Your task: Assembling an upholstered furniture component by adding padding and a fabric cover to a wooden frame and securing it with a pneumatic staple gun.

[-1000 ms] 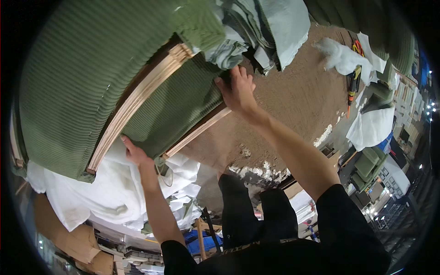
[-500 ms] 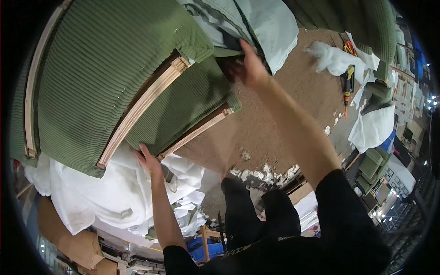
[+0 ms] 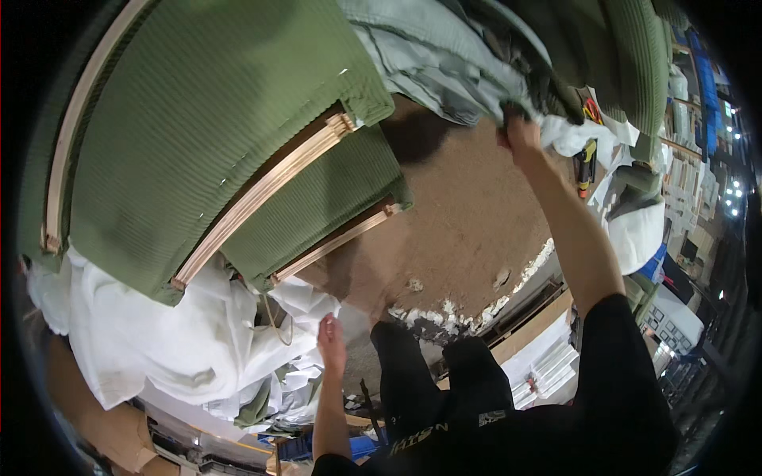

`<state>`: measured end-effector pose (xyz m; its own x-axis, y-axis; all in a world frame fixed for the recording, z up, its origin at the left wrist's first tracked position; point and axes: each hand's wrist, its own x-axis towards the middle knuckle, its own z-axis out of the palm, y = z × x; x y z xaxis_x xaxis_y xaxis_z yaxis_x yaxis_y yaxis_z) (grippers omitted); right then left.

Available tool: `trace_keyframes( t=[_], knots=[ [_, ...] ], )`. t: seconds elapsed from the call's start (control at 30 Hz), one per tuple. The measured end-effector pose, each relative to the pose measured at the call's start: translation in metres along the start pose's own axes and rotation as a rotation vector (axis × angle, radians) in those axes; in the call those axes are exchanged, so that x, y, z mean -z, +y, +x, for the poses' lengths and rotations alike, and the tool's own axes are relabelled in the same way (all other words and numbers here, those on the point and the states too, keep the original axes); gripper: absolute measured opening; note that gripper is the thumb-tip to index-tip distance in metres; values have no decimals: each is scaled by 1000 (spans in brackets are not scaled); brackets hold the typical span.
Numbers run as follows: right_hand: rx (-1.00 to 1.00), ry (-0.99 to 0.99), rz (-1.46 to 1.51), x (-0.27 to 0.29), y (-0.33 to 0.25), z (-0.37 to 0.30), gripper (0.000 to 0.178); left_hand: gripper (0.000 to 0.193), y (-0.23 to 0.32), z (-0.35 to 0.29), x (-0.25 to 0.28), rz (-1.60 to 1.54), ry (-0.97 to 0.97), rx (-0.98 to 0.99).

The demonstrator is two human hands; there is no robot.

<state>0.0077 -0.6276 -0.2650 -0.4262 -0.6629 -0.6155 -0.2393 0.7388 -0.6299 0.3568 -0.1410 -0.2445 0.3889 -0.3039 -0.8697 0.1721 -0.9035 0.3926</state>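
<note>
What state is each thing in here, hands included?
Pale grey-green cloth: bunched, creased.
Right hand: closed on the cloth.
White soft wadding: heaped in folds.
Left hand: near the wadding, grip unclear.
Large green ribbed-fabric panel: wooden edge strip bare.
Yellow-and-black handheld tool: lying down, power unclear.

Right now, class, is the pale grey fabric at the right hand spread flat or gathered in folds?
Gathered in folds: the pale grey fabric shows creases running toward the right hand, which grips it.
</note>
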Motion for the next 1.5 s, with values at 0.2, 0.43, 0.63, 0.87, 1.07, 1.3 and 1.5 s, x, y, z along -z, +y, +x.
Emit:
trace_keyframes(
  t=[0.2, 0.43, 0.63, 0.87, 1.07, 1.3, 1.5],
  knots=[
    [-2, -235, -98, 83, 21, -77, 33, 36, 10, -40, -70, 21, -176, 5],
    [214, -114, 756, 144, -104, -97, 30, 36, -28, -84, -49, 128, -112, -98],
    [601, -371, 389, 234, -2, -175, 21, 35, -57, -163, -74, 562, -74, -278],
    [30, -267, -464, 397, 557, -323, 39, 39, -69, -309, -138, 553, -43, -434],
    [-678, -39, 74, 613, 650, -469, 31, 40, -103, -332, -155, 639, -214, -545],
    [-472, 208, 782, 585, 569, -457, 32, 35, 98, -397, -193, 370, -162, -1227],
    [-91, -211, 467, 472, 426, -484, 32, 32, 167, -483, -173, -16, -281, -1347]
  ],
)
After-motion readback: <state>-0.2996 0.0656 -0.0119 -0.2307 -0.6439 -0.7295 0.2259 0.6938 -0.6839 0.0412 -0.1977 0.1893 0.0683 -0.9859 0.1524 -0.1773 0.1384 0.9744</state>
